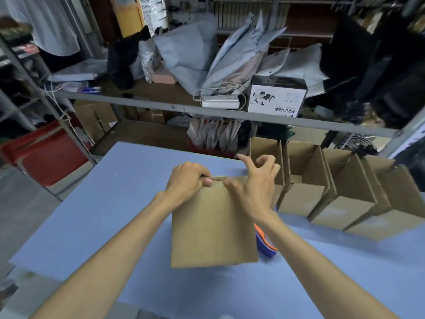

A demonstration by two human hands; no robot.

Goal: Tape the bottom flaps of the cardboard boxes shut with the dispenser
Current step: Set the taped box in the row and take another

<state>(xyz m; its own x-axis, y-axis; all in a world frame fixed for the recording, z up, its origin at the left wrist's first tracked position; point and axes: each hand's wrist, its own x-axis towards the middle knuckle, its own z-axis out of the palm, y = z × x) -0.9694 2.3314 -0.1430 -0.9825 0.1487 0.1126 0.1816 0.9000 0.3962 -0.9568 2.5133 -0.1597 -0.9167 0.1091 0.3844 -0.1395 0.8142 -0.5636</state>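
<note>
Cardboard box [213, 226]: left hand [187, 181] grips far edge; right hand [250, 187] touches.

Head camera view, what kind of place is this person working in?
Probably a small packing or shipping room: open cardboard boxes lined up on the blue table, grey mailer bags piled on the metal shelf.

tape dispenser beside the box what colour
Tape dispenser behind the cardboard box: blue, orange trim; head view.
</note>
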